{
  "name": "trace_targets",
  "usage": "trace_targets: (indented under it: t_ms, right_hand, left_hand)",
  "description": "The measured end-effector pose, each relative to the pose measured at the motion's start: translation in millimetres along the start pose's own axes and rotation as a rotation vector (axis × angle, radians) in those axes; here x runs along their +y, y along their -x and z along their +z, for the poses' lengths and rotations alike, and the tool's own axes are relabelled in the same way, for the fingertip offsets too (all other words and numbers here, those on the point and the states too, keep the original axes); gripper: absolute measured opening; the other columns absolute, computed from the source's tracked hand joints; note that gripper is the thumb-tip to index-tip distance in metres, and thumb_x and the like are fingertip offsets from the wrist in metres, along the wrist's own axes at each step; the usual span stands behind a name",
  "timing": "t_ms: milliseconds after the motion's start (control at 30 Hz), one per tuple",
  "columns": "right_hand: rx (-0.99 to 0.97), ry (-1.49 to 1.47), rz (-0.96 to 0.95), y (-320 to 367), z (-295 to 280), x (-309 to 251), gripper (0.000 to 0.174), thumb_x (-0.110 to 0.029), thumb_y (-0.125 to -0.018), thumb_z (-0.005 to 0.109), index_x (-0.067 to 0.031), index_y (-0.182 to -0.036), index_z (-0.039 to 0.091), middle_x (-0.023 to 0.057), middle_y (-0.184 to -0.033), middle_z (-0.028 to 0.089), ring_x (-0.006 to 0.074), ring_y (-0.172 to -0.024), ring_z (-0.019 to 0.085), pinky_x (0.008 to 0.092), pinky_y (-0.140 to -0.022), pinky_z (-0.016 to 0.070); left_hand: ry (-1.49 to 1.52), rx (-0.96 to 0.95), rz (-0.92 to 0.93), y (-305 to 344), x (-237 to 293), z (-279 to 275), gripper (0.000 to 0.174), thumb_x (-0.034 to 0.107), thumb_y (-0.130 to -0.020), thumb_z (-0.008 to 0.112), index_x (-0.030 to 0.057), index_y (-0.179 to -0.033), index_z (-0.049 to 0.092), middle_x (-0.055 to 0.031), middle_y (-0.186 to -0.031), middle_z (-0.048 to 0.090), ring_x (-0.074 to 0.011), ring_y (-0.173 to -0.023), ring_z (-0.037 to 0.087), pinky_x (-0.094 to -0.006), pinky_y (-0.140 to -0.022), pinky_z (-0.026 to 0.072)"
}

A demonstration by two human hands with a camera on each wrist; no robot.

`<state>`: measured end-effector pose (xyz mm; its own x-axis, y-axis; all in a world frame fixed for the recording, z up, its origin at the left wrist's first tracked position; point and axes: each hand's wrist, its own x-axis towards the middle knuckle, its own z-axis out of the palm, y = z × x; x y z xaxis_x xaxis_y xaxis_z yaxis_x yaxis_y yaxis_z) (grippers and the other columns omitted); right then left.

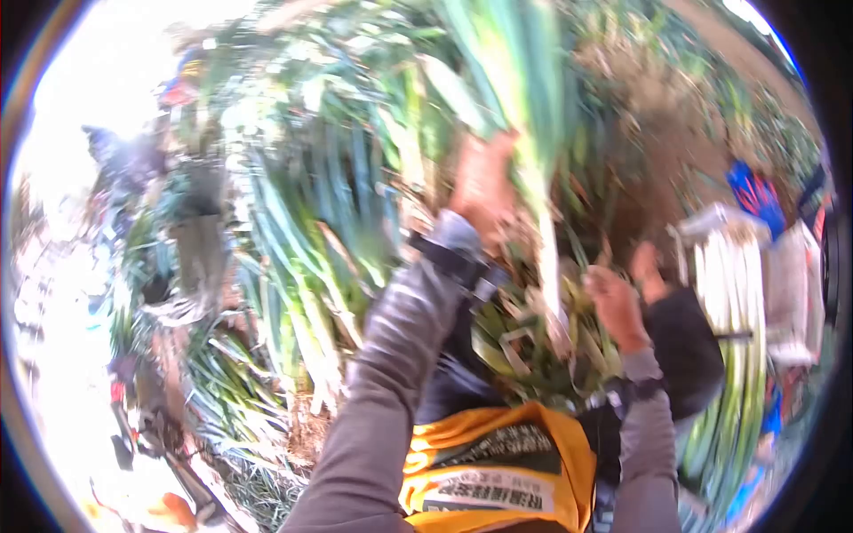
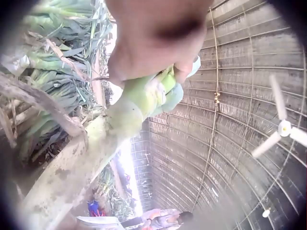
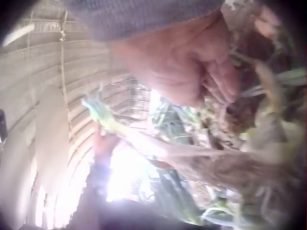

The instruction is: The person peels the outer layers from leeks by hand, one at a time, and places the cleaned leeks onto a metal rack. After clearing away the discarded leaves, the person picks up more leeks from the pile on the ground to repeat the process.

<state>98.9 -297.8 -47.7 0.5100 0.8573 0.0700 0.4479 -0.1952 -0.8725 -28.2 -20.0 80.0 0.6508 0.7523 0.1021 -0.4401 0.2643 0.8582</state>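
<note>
My left hand [image 1: 484, 191] grips a big green onion [image 1: 549, 258] where the pale stalk turns to green leaves. The onion stands nearly upright in the head view, leaves up and root end down. In the left wrist view the fingers [image 2: 184, 69] curl round its green part. My right hand [image 1: 615, 306] is beside the onion's lower end, apart from it. Its fingers [image 3: 223, 79] are curled, with a thin leaf strip [image 3: 252, 90] at the fingertips. Dry husk hangs along the stalk [image 3: 192, 158] in the right wrist view.
Loose leaves and peelings [image 1: 506, 346] lie below my hands. Rows of unpeeled green onions [image 1: 293, 266] are heaped at the left. At the right, cleaned onions [image 1: 729, 275] lie across a white crate [image 1: 711, 218], near a blue and red glove [image 1: 755, 197].
</note>
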Motion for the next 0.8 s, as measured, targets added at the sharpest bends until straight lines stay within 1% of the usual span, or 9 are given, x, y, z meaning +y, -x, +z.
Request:
trace_targets:
  t_ms: [33, 100, 167, 233, 300, 367, 500, 667, 800]
  right_hand:
    - [0.011, -0.393, -0.055, -27.7, 2.0, -4.6, 0.036, -0.027, -0.097, 0.064, -0.0018, -0.122, 0.065, 0.0085, -0.103, 0.069, 0.0162, -0.095, 0.065, 0.0319, -0.083, 0.0511]
    - [-0.017, -0.565, -0.11, -64.4, -6.7, -79.1, 0.039, -0.03, -0.1, 0.062, 0.0003, -0.124, 0.062, -0.0008, -0.105, 0.065, 0.0089, -0.098, 0.059, 0.0245, -0.084, 0.0479]
    - [-0.045, -0.474, -0.05, -86.0, -6.1, -132.5, 0.039, -0.029, -0.101, 0.059, 0.0022, -0.124, 0.061, 0.0009, -0.105, 0.065, 0.0096, -0.096, 0.059, 0.0242, -0.083, 0.0471]
    - [-0.083, -0.647, 0.084, -105.1, 0.2, -131.2, 0.04, -0.03, -0.102, 0.059, 0.0035, -0.124, 0.06, 0.0017, -0.107, 0.065, 0.0093, -0.095, 0.058, 0.0258, -0.084, 0.0468]
    - [-0.012, -0.771, 0.041, -104.4, 8.7, -126.9, 0.039, -0.03, -0.102, 0.058, 0.0017, -0.126, 0.06, 0.001, -0.107, 0.065, 0.0059, -0.091, 0.057, 0.0235, -0.078, 0.0461]
    - [-0.014, -0.973, 0.011, -108.9, 17.3, -102.5, 0.038, -0.028, -0.102, 0.058, -0.0006, -0.128, 0.06, -0.0018, -0.102, 0.066, 0.0022, -0.079, 0.055, 0.0206, -0.065, 0.0429]
    - [0.036, -1.091, 0.043, -113.1, 22.9, -86.9, 0.033, -0.026, -0.102, 0.058, -0.0033, -0.125, 0.063, -0.0067, -0.089, 0.067, -0.0008, -0.058, 0.047, 0.0183, -0.047, 0.0322]
    - [0.046, -1.078, 0.035, -99.0, -2.9, -140.7, 0.031, -0.03, -0.104, 0.054, -0.0022, -0.111, 0.066, -0.0032, -0.093, 0.065, 0.0018, -0.079, 0.053, 0.0215, -0.066, 0.0428]
    - [0.131, -0.93, -0.063, -107.0, 9.3, -109.4, 0.031, -0.028, -0.104, 0.055, -0.0012, -0.111, 0.067, -0.0041, -0.094, 0.065, 0.0027, -0.079, 0.056, 0.0218, -0.067, 0.0454]
  left_hand:
    - [-0.614, -0.054, 0.251, 7.8, -2.4, 1.3, 0.041, 0.002, -0.079, 0.073, 0.0051, -0.119, 0.064, -0.0122, -0.115, 0.065, -0.0274, -0.104, 0.063, -0.0391, -0.091, 0.054]
    - [-1.261, -0.058, 0.549, 22.7, -9.8, 12.6, 0.044, 0.001, -0.076, 0.074, 0.0045, -0.119, 0.063, -0.0141, -0.118, 0.063, -0.027, -0.106, 0.063, -0.0367, -0.092, 0.0557]
    - [0.287, -0.001, -0.228, 23.9, -0.7, 43.8, 0.043, 0.009, -0.08, 0.076, 0.0036, -0.119, 0.06, -0.0087, -0.115, 0.062, -0.0213, -0.098, 0.063, -0.0344, -0.084, 0.0562]
    - [0.291, -0.019, -0.104, 23.8, -11.5, 52.5, 0.036, 0.018, -0.085, 0.076, 0.0034, -0.114, 0.06, -0.0019, -0.096, 0.065, -0.0136, -0.083, 0.062, -0.0317, -0.072, 0.0518]
    - [0.328, -0.025, -0.075, 16.7, -17.8, 50.4, 0.032, 0.013, -0.087, 0.075, 0.0026, -0.113, 0.061, -0.0031, -0.093, 0.067, -0.0138, -0.076, 0.064, -0.0306, -0.065, 0.0527]
    - [0.346, -0.083, -0.102, 13.8, -23.0, 47.4, 0.037, 0.012, -0.089, 0.073, 0.0019, -0.121, 0.057, -0.0074, -0.106, 0.068, -0.0185, -0.091, 0.067, -0.0339, -0.076, 0.056]
    - [0.373, -0.088, -0.158, 9.4, -18.6, 46.8, 0.035, 0.013, -0.091, 0.071, 0.0021, -0.122, 0.058, -0.0081, -0.105, 0.068, -0.0185, -0.09, 0.068, -0.0348, -0.076, 0.0568]
    - [0.358, -0.148, -0.089, 11.4, -11.6, 56.1, 0.032, 0.017, -0.092, 0.071, 0.0023, -0.118, 0.061, -0.0065, -0.105, 0.07, -0.0186, -0.089, 0.068, -0.0362, -0.077, 0.0562]
    - [0.375, -0.123, -0.121, 17.9, -14.3, 60.2, 0.035, 0.019, -0.088, 0.075, 0.0029, -0.117, 0.063, -0.0058, -0.106, 0.07, -0.0171, -0.092, 0.067, -0.0362, -0.081, 0.0555]
